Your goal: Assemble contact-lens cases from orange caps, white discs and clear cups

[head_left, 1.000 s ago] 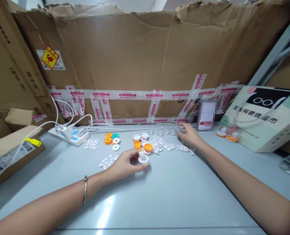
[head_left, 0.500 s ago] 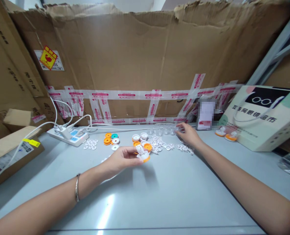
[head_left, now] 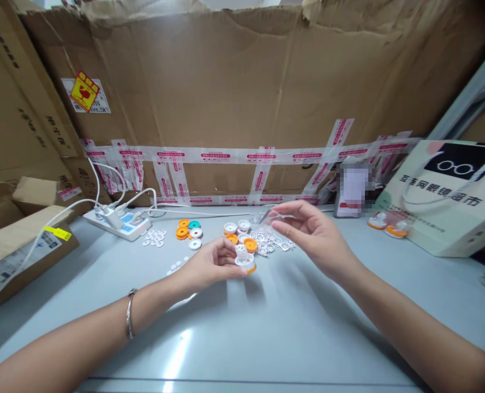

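Observation:
My left hand [head_left: 214, 261] pinches a small round plastic part [head_left: 245, 260] by its rim, above the table. The part has an orange base, a white body and a white openwork wheel piece standing on top. To the right, my right hand [head_left: 307, 226] is raised, thumb and fingers closed on a clear plastic cover [head_left: 267, 216]; its exact shape is blurred. Behind the hands lie orange and white discs [head_left: 231, 228] and a pile of white openwork pieces [head_left: 267, 242]. My right hand hides part of the table behind it.
Several coloured discs [head_left: 182, 232] and small white pieces [head_left: 154, 237] lie left, beside a power strip [head_left: 121, 225] with cables. A phone [head_left: 352, 191], two clear-topped orange pieces [head_left: 396, 229] and a gift box [head_left: 447, 202] stand right. A large cardboard box [head_left: 209, 98] walls the back.
My right hand has come back from the row of clear covers toward my left hand, bringing one clear cover. My left hand keeps its hold and has shifted slightly right.

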A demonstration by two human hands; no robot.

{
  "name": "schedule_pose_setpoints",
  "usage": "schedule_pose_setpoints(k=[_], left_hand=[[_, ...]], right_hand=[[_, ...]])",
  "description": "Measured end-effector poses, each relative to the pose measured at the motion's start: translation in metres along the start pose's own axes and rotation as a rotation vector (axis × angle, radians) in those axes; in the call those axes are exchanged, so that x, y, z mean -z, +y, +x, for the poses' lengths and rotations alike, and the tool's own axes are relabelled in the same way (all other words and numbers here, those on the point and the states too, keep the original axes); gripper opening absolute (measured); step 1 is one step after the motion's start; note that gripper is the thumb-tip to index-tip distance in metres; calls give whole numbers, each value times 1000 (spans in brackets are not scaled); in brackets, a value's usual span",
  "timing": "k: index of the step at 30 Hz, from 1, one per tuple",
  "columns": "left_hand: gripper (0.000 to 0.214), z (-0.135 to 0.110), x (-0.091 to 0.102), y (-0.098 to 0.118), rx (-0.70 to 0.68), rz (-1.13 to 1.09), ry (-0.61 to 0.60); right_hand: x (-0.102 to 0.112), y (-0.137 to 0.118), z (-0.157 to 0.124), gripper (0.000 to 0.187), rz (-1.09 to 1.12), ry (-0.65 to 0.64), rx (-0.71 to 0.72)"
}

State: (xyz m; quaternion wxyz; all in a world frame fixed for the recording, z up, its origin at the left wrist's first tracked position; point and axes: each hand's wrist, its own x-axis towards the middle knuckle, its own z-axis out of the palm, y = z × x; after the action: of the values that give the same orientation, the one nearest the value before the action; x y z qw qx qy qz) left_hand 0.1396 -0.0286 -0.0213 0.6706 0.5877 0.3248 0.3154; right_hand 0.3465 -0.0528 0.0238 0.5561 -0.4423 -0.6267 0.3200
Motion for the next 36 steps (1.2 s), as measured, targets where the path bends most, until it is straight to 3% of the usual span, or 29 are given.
schedule_pose_setpoints(k=[5, 20, 36], left_hand=[[38, -3, -5, 7, 24, 29, 22], [36, -8, -10, 11, 49, 37, 22], [37, -9, -12, 16, -39, 54, 40]], right_hand=[[-14, -2, -13, 25, 130, -156, -111], [-18, 4, -16, 22, 145, -160, -95], [-21, 9, -19, 18, 159, -241, -84]])
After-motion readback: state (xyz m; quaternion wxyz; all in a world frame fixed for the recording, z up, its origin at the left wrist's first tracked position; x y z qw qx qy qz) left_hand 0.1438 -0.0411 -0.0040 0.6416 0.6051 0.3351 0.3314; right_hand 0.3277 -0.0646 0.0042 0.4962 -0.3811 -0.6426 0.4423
